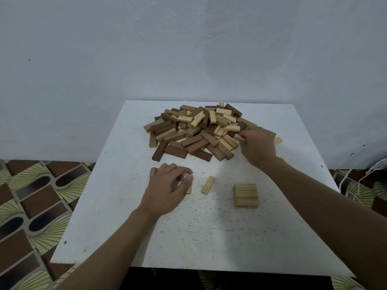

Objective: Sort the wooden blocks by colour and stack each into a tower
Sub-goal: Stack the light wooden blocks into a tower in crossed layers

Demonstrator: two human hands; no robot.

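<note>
A pale grey wall (188,49) fills the upper half of the view, and a patterned brown-and-green tiled floor (31,195) shows on either side of the white, speckled table (188,237) in front of you. Every block in view lies on this table.

At its far end sits one loose pile (194,130) of wooden blocks, jumbled at all angles, too many to count. All are the same long, rectangular shape, in three shades: dark brown, mid-brown and light yellow.

Your right hand (258,146) reaches into the right edge of the pile, back of the hand upward, fingers curled down among the blocks. Whether it grasps one cannot be told from here.

Your left hand (165,187) rests on the table just in front of the pile, fingers and thumb curled around a light block (189,190), of which only one end shows.

To the right, near you, stands one low stack (246,194) of light blocks, three side by side on top; its layers cannot be counted. Between the stack and your left hand lies one loose block (208,185), also light, flat on the table and touching nothing.
</note>
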